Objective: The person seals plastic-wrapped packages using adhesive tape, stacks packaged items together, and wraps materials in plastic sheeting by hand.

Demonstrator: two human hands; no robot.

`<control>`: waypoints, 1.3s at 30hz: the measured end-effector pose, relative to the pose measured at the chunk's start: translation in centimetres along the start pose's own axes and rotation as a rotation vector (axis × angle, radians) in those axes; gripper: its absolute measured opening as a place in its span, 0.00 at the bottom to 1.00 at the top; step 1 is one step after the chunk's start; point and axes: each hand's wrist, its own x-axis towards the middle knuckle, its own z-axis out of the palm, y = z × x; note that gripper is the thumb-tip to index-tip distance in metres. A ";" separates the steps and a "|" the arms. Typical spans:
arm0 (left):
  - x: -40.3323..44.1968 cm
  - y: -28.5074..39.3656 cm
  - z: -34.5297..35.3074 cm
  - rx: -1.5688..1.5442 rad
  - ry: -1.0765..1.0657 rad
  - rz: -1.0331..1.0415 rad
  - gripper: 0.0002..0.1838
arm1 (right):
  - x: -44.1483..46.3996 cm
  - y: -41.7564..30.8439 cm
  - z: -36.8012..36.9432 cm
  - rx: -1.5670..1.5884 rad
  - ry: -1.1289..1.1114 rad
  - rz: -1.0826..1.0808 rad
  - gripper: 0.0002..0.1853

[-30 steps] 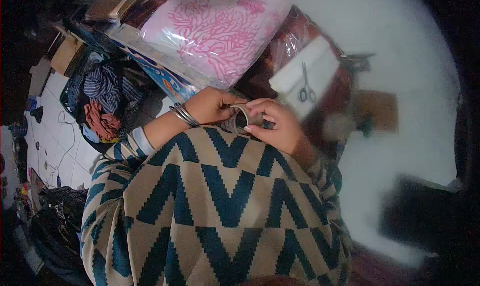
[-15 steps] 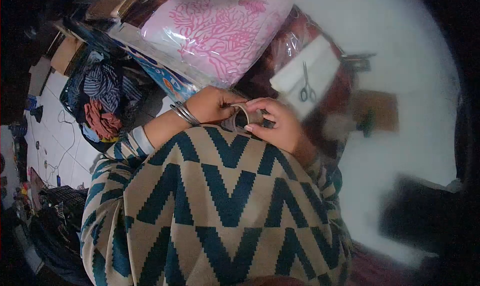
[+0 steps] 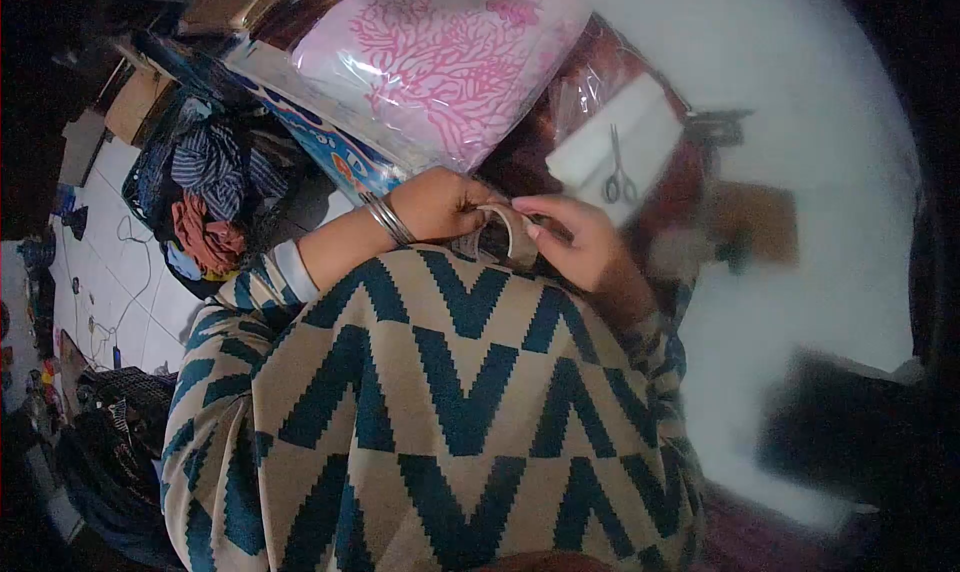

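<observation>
A roll of tape (image 3: 515,234) stands on edge between the two hands, close to the patterned garment (image 3: 470,372). My left hand (image 3: 440,207), with metal bangles at the wrist, is closed in a pinch at the roll's left side; what its fingertips grip is too small to make out. My right hand (image 3: 580,240) holds the right side of the roll between thumb and fingers. Beyond the right hand, scissors (image 3: 618,172) lie on a folded white sheet (image 3: 600,142).
A pink and white item in clear plastic (image 3: 440,62) lies ahead on a stack. A container of crumpled clothes (image 3: 215,172) stands at the left on white tiles (image 3: 120,272). At the right are a brown block (image 3: 765,222) and a dark object (image 3: 835,427).
The roll has tilted and shifted slightly right, and my right hand's grip on it has changed, moving a little right. The whole view has shifted slightly.
</observation>
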 end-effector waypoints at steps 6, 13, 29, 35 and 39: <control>0.4 -0.4 0.7 0.051 -0.030 0.008 0.17 | 0.1 -1.4 0.1 -0.561 -0.031 -0.233 0.12; 0.4 0.0 0.6 0.092 -0.036 0.025 0.17 | -0.2 -3.7 0.5 -0.837 -0.079 -0.157 0.09; 0.5 0.3 0.3 0.092 -0.068 0.023 0.17 | 0.3 -3.0 -0.2 -1.022 -0.201 -0.461 0.09; 0.6 -0.1 0.7 0.052 -0.074 -0.009 0.17 | -1.0 -1.4 -0.9 -0.755 -0.032 -0.442 0.11; 0.6 -0.3 0.9 0.013 -0.054 0.019 0.17 | -1.3 -1.7 -1.0 -0.586 0.089 -0.311 0.12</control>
